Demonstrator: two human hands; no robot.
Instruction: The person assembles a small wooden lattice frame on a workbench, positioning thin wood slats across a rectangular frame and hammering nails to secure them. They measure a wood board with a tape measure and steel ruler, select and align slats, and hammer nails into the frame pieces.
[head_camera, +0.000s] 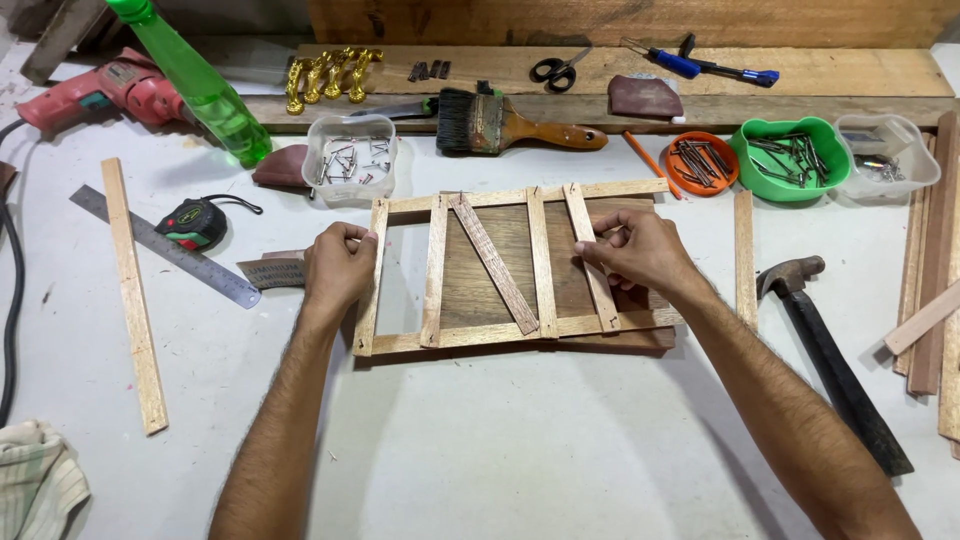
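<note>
The person is fitting slats into a wooden lattice frame (500, 265) that lies on a dark board in the middle of the surface (520, 450). The left hand (340, 268) is curled around the frame's left rail, steadying it, while the right hand (640, 250) pinches the rightmost slanted slat (592, 262). Judging by this, the slat needs aligning with both rails before fastening with the hammer (830, 350).

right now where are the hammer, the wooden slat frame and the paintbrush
dark-handled steel hammer (835, 365): head view, middle of the handle
light wooden slat frame (541, 262): head view, on an upright slat
wooden-handled black-bristle paintbrush (545, 133): head view, on the handle
</note>
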